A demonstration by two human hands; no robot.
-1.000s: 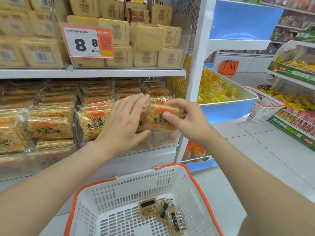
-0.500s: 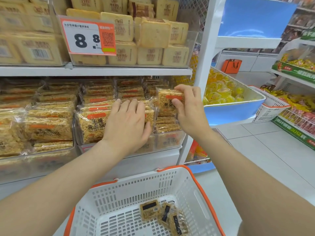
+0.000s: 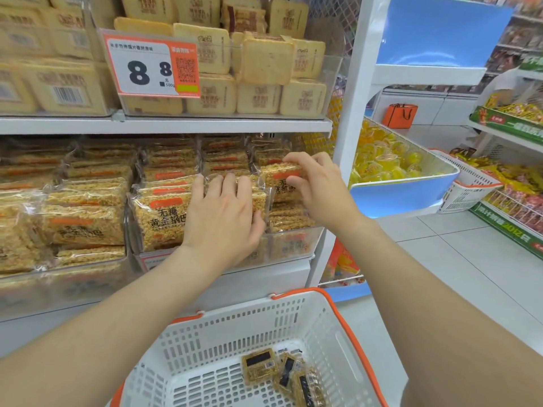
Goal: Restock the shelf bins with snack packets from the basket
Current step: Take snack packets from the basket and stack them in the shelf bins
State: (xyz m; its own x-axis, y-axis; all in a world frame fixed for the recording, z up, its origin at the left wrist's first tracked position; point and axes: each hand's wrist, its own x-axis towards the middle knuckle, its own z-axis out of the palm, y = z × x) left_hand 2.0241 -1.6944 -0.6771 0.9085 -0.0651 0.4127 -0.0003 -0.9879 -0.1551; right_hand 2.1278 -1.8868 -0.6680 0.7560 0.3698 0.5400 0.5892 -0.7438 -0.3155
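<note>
Right hand (image 3: 320, 190) pinches a packet (image 3: 277, 177) above the bin's (image 3: 293, 245) right-end stack (image 3: 289, 220); left hand (image 3: 223, 221), fingers (image 3: 228, 186) straight, presses the neighbouring row (image 3: 164, 218) just left.

Pale floor tiles (image 3: 470, 259) run down a brightly, evenly lit aisle. A white shelving unit (image 3: 164, 124) ends at a white upright post (image 3: 355, 113), with a blue back panel (image 3: 440, 33) beyond it. A green-edged rack (image 3: 505, 232) lines the right side; an orange bag (image 3: 399, 116) stands before low white cabinets (image 3: 440, 108).
</note>
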